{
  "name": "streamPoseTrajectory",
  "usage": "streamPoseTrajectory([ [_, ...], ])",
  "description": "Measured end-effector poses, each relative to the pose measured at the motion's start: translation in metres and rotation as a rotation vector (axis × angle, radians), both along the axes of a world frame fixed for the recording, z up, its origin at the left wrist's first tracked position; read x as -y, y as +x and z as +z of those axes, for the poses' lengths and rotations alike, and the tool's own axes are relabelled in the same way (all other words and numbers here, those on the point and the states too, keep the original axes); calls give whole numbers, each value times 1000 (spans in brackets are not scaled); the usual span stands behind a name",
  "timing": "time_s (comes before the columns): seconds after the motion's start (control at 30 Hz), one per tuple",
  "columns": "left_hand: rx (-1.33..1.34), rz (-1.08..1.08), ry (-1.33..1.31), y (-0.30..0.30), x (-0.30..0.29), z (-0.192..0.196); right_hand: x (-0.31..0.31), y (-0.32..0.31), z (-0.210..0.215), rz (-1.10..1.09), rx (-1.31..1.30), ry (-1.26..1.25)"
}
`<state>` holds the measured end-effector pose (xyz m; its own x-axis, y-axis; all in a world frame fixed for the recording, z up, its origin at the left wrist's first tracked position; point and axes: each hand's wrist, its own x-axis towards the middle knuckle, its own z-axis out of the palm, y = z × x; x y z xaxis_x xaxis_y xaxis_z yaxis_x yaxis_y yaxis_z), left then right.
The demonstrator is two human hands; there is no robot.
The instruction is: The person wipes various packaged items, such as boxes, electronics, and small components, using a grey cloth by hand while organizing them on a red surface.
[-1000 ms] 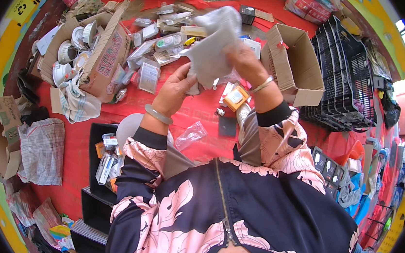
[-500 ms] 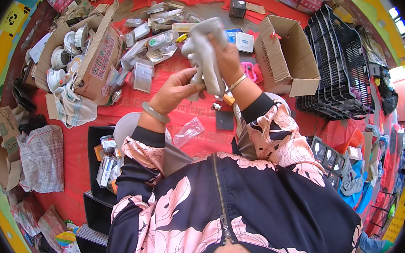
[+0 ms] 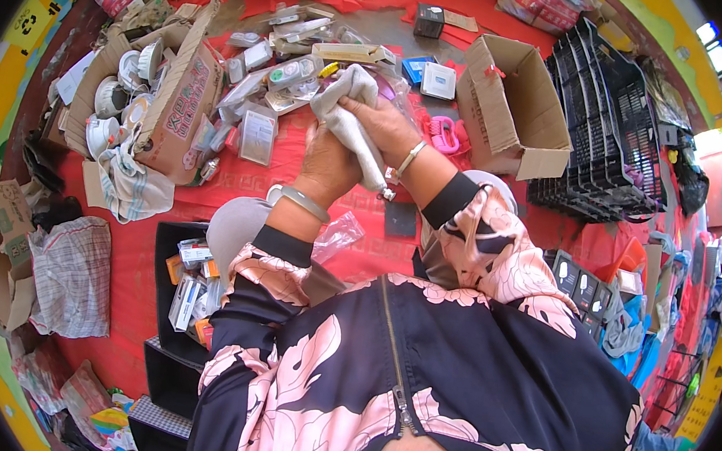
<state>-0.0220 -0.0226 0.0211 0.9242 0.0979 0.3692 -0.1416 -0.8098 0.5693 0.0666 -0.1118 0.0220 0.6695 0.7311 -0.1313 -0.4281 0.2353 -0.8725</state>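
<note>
Grey cloth is bunched up between the two hands, above the red sheet. The right hand grips it from the top, maybe so it does not slip. The left hand curls close around its other side, but you cannot tell if it holds something under there. White round things sit in a cardboard box, perhaps so they do not roll away.
</note>
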Motion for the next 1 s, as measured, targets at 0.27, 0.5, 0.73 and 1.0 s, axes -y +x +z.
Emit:
streamPoseTrajectory([
  [0.27, 519, 189, -205, 2, -25, 9, 22, 26, 8, 0, -203, 195],
  [0.5, 399, 77, -561, 0, -27, -1, 30, 9, 32, 87, -119, -41],
  [0.73, 269, -106, -880, 2, -23, 10, 33, -17, 60, 268, 92, 139],
  [1.0, 60, -238, -1168, 2, -33, 11, 28, -7, 29, 156, -82, 67],
])
